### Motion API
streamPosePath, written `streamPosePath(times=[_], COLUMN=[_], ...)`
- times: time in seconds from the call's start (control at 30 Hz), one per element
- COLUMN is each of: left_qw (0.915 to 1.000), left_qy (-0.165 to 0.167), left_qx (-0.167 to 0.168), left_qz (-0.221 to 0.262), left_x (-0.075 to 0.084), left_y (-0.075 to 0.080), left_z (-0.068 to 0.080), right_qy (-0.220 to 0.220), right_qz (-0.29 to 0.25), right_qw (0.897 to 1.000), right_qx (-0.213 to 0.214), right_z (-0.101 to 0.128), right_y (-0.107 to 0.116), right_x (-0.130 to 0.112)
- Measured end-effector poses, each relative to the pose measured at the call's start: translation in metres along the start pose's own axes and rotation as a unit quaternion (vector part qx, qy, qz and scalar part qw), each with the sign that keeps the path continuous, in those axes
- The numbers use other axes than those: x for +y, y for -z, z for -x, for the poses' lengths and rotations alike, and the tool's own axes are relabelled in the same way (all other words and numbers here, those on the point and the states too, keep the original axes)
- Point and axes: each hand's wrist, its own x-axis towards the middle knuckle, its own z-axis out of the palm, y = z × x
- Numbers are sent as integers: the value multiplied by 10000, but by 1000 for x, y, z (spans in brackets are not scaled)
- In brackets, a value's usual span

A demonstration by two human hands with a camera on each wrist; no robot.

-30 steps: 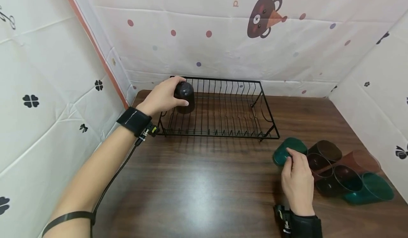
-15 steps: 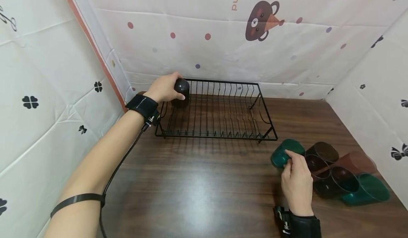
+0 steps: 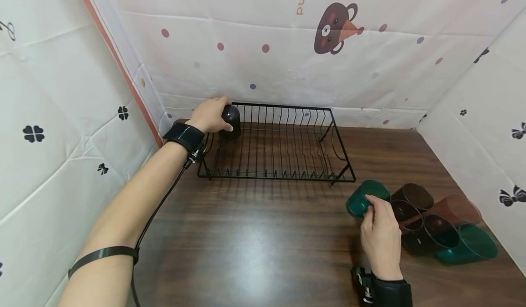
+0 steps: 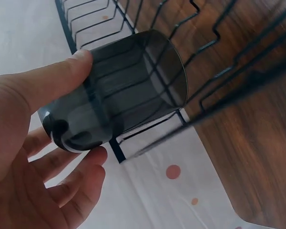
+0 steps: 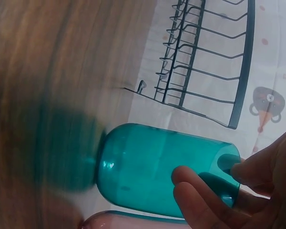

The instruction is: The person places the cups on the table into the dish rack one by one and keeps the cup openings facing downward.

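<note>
Gripping a dark cup (image 3: 230, 119) in the rack (image 3: 287, 161), left hand (image 3: 209, 115); right hand (image 3: 380, 234) grips a teal cup (image 3: 361, 197).

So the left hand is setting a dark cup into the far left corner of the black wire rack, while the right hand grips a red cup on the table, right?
Not quite: the cup in the right hand is teal green, not red, as the right wrist view shows. The rest stands: the left hand holds a dark cup at the far left corner of the black wire rack.
</note>
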Motion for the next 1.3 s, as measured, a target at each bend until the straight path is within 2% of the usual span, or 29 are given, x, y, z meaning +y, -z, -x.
streamPosePath(times=[0.3, 0.6, 0.87, 1.13, 1.3], left_qw=[9997, 9993, 9990, 9985, 9993], left_qy=[179, 219, 289, 372, 173], left_qx=[30, -104, -138, -310, -177], left_qz=[-168, -298, -318, -236, -290], left_x=[-8, 2, 2, 5, 9], left_y=[-8, -6, -5, 3, 11], left_z=[-2, -2, -1, 6, 11], right_qy=[-65, -109, -116, -60, -138], right_qz=[47, 70, 60, -27, -10], right_qw=[10000, 9999, 9999, 10000, 9999], right_qx=[-22, -26, -72, -62, -70], right_z=[0, 2, 1, 1, 1], right_y=[-2, -1, -1, -1, -2], right_x=[1, 2, 1, 2, 1])
